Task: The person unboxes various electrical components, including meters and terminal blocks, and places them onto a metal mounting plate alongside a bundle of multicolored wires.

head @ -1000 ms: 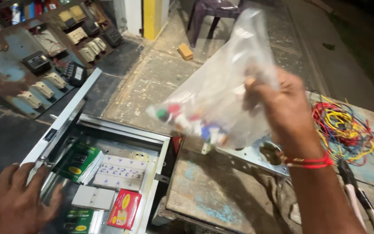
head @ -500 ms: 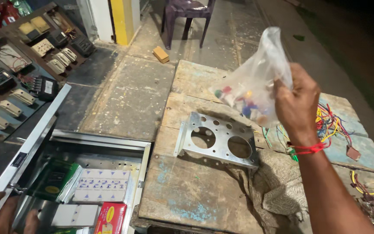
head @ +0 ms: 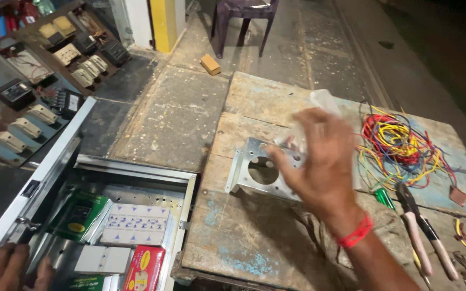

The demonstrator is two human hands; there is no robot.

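Two hands of mine are in view, and I take them from the left. My left hand (head: 4, 267) rests at the near edge of the open metal box (head: 136, 178) that sits below the worktop (head: 244, 242), fingers curled loosely on the rim and closed on nothing I can make out. Inside the box lie a green carton (head: 79, 215), a white switch plate (head: 134, 224) and a red carton (head: 144, 268), packed side by side.

Further right, on the worktop, sits the metal bracket (head: 254, 172) with its round hole. My right hand (head: 319, 161) hangs over the bracket's far end, blurred, fingers spread and slack. A clear plastic bag (head: 322, 102) shows just past my fingertips; I cannot tell whether I grip it or only touch it.

I judge the bag light, limp and slick, so it will sag and slide; pinching its gathered neck is the safest hold. The bracket looks stiff, thin and sharp-edged; I would take it by a flat flange, not through the hole.

Right of my hand lie a tangle of coloured wires (head: 400, 143) and pliers (head: 422, 231).
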